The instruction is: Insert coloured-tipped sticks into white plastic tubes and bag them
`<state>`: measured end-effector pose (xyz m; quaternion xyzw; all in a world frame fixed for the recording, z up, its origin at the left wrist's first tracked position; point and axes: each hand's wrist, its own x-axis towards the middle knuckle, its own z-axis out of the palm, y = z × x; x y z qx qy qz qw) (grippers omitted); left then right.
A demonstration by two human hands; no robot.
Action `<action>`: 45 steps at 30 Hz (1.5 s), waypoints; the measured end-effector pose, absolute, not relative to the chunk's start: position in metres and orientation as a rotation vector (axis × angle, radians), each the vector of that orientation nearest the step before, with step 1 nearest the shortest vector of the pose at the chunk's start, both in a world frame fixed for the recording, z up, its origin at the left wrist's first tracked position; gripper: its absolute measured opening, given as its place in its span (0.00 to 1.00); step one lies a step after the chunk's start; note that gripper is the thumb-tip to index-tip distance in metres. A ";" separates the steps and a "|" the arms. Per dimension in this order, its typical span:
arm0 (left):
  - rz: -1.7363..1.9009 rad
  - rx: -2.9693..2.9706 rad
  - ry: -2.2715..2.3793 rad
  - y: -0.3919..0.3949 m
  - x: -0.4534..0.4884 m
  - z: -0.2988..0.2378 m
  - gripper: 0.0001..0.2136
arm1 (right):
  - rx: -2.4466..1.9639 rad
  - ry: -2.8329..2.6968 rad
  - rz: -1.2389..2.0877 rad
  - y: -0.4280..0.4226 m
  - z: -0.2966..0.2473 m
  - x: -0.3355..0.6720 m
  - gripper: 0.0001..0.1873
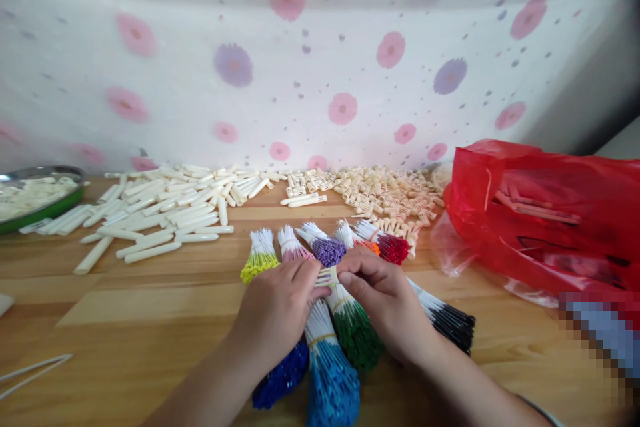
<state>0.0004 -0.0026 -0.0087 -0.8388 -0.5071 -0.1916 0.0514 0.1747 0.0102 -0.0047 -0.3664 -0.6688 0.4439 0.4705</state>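
Observation:
A small cream slotted pen sleeve (327, 276) is held between my two hands, above the bundles of thin sticks. My left hand (280, 300) pinches its left end, the fingers closed. At its other end, the thumb and fingertips of my right hand (385, 297) close round it. Dark and pinkish lines show in the slots; I cannot make out whether they are sticks. Below my hands lie banded bundles of white sticks with coloured ends: light blue (334, 373), green (357, 330) and dark blue (283, 373). A black-ended bundle (447, 313) lies beside my right wrist.
Yellow (260, 257), pink, purple (327, 250), orange and red (393, 247) bundles stand behind my hands. Farther back are piled cream pen barrels (170, 207) and slotted sleeves (390, 190). A green-rimmed dish (75, 199) is left, a red plastic bag (540, 213) right. A flowered sheet (300, 80) hangs behind.

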 end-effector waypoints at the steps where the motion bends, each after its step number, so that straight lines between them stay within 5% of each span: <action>1: -0.582 -2.550 -1.548 -0.003 0.000 -0.008 0.07 | -0.887 -1.616 1.135 0.010 -0.005 0.175 0.07; 5: -0.594 -2.616 -1.606 -0.001 -0.002 -0.010 0.07 | -0.891 -1.732 1.113 0.020 -0.001 0.189 0.08; 9: -0.687 -2.659 -1.790 0.008 -0.007 -0.016 0.08 | -1.376 -2.013 0.577 0.055 0.001 0.217 0.17; 15: -0.652 -2.652 -1.900 0.017 -0.006 -0.022 0.06 | -1.628 -2.389 0.350 0.083 -0.004 0.225 0.07; 21: -0.551 -2.680 -1.823 0.015 -0.002 -0.024 0.07 | -1.915 -2.572 0.100 0.083 -0.004 0.207 0.11; 45: -0.722 -2.983 -1.352 0.001 0.013 -0.024 0.08 | -2.007 -2.503 -0.050 0.071 0.002 0.207 0.09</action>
